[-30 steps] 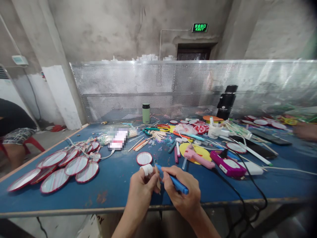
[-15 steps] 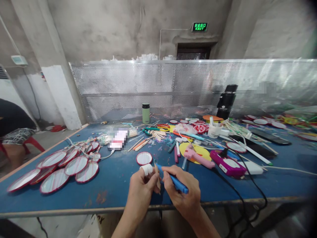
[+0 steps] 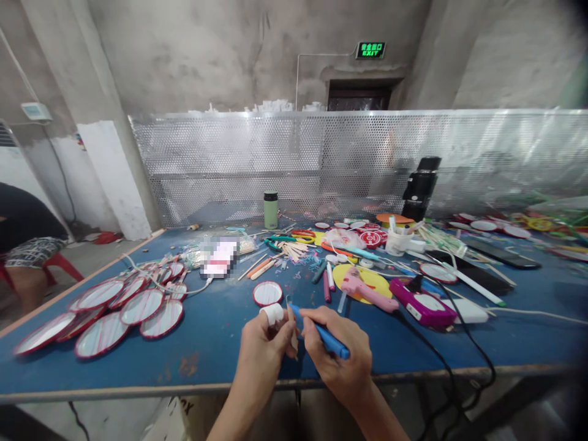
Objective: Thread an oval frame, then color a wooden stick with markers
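Note:
Close to the table's front edge, my left hand [image 3: 261, 349] pinches a flat wooden stick [image 3: 293, 334] held roughly upright. White tape or cloth [image 3: 272, 313] wraps one of its fingers. A blue pen [image 3: 335, 343] is gripped in my right hand [image 3: 346, 361], its front end close beside the stick; whether the two touch I cannot tell. A thin curved strand [image 3: 288, 301] shows near the pen's front end. Just beyond my left hand, a round white disc with a red rim [image 3: 267, 293] lies flat on the blue table [image 3: 220, 343].
Several red-rimmed discs [image 3: 101, 335] overlap at left, near a phone [image 3: 220, 258] on a cable. To the right lie a pink glue gun [image 3: 367, 291], a purple device [image 3: 422, 303] and black cords. A green bottle [image 3: 271, 210] stands before the perforated metal screen [image 3: 220, 165]. A person [image 3: 27, 226] sits far left.

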Tool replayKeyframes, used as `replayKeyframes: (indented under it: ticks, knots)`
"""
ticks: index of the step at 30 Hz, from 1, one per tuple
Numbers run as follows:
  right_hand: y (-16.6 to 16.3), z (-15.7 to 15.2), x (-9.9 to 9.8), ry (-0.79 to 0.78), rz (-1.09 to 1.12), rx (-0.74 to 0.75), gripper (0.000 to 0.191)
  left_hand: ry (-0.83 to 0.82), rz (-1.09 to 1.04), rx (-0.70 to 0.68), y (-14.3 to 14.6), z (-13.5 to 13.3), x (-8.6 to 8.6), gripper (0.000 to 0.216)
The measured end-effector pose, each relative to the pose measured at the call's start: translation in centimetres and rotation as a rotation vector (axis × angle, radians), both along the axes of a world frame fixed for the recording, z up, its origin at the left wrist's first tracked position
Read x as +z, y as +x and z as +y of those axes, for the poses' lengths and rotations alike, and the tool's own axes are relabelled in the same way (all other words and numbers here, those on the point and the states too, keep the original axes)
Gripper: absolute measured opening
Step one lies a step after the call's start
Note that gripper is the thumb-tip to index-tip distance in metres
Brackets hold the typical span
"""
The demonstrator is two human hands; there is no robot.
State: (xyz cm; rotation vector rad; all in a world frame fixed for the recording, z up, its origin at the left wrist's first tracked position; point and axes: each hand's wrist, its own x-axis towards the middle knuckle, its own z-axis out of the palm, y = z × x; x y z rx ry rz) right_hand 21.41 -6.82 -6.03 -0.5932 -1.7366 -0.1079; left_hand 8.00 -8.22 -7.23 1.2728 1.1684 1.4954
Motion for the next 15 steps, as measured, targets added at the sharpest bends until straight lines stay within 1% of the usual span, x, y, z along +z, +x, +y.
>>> replayKeyframes:
  ticks: [9,15]
  knots:
    - [-0.07,0.04,-0.18,-0.029,0.012,0.000,0.011,-0.008,0.022,0.009,-0.07,-0.10,0.00,0.022]
    - [-0.01,-0.01,-0.05,-0.039,0.017,0.003,0.011,-0.003,0.048,-0.004,-0.13,0.09,-0.30,0.024]
